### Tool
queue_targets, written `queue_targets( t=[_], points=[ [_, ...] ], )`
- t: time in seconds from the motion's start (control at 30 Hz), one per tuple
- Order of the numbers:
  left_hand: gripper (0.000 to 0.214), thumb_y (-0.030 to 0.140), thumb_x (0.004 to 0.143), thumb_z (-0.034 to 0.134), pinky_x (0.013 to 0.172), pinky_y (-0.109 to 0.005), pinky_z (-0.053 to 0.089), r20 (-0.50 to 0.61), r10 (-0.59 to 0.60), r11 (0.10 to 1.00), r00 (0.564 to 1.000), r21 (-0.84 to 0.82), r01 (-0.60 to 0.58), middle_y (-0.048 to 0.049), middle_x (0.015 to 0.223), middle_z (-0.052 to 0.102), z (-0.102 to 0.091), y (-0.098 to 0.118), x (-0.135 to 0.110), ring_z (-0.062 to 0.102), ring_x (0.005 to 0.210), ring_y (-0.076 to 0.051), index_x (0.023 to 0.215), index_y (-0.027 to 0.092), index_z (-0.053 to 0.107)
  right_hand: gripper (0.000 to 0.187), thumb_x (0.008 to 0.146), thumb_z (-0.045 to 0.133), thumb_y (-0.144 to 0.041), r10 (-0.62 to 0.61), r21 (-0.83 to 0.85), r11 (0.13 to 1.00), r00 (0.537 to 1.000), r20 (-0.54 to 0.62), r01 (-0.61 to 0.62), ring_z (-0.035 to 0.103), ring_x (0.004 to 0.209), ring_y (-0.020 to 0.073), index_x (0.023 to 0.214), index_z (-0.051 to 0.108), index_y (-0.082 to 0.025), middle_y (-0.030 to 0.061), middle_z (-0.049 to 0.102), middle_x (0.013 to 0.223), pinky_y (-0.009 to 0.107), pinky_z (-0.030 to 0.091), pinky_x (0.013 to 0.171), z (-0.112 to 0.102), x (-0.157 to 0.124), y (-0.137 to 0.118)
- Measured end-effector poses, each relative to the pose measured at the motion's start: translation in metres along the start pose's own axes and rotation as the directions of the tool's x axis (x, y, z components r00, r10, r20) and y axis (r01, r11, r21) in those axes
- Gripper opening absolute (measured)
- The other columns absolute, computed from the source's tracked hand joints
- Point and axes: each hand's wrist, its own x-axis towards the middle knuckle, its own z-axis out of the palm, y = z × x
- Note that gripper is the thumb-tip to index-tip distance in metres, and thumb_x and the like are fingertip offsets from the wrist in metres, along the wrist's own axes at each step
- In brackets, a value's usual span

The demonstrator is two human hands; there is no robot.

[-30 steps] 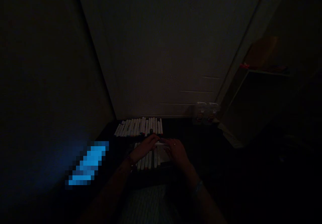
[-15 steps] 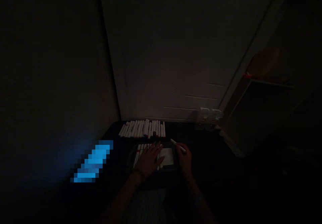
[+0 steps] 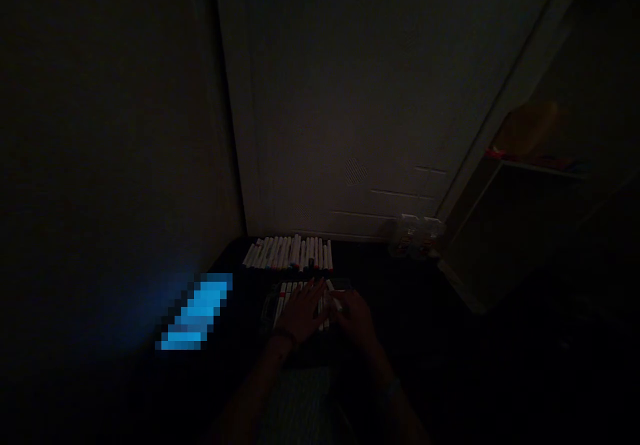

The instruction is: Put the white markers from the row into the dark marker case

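In dim light, several white markers (image 3: 283,296) lie side by side in a clear plastic case (image 3: 267,307) in front of me. My left hand (image 3: 303,308) rests spread over these markers, its fingers pointing away from me. My right hand (image 3: 356,313) is over the right part of the case, close beside the left, with its fingers closed on a white marker (image 3: 335,294). That marker is tilted, its far end pointing up and left; the fingers hide part of it.
Behind the case a row of white markers (image 3: 287,253) lies on the dark tabletop (image 3: 365,262). Two clear containers (image 3: 417,235) stand at the back right by the wall. A pixelated bright blue patch (image 3: 197,312) is at left. An orange object (image 3: 527,128) sits on a shelf at right.
My right hand has moved left with the marker, from beside the case to over its right part. My left hand stays spread on the markers. The view has shifted slightly.
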Motion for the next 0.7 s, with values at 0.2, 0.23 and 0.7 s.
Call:
queue_targets(
  t=[0.2,0.23,0.7],
  points=[
    [0.063,0.039,0.082,0.042,0.108,-0.044,0.015,0.032,-0.001,1.000,0.999,0.013,0.000,-0.0007,0.148,0.019,0.0006,-0.0039,-0.0017,0.014,0.135,-0.024,0.140,0.025,0.020,0.036,0.077,0.059,-0.031,-0.014,0.040,0.999,0.999,0.039,0.012,0.055,0.098,0.0181,0.113,0.055,-0.026,0.0021,0.062,0.105,0.033,0.041,0.088,0.0022,-0.0019,-0.0027],
    [0.064,0.038,0.082,0.042,0.108,-0.044,0.015,0.041,-0.002,1.000,0.999,0.012,0.001,-0.0004,0.148,0.019,0.0003,-0.0041,-0.0020,0.014,0.135,-0.024,0.140,0.025,0.020,0.036,0.077,0.059,-0.032,-0.010,0.051,0.999,0.999,0.037,0.008,0.056,0.099,0.0181,0.112,0.055,-0.026,0.0020,0.062,0.105,0.033,0.041,0.088,0.0023,-0.0023,-0.0033],
    [0.059,0.042,0.085,0.038,0.107,-0.043,0.017,0.040,-0.007,1.000,0.999,-0.014,0.008,-0.0006,0.146,0.024,-0.0014,-0.0028,-0.0001,0.017,0.135,-0.024,0.139,0.025,0.023,0.036,0.080,0.055,-0.031,0.018,0.076,0.997,0.998,0.057,-0.022,0.056,0.100,0.0177,0.116,0.054,-0.026,0.0033,0.062,0.108,0.034,0.042,0.089,0.0000,-0.0010,-0.0025]
  ],
)
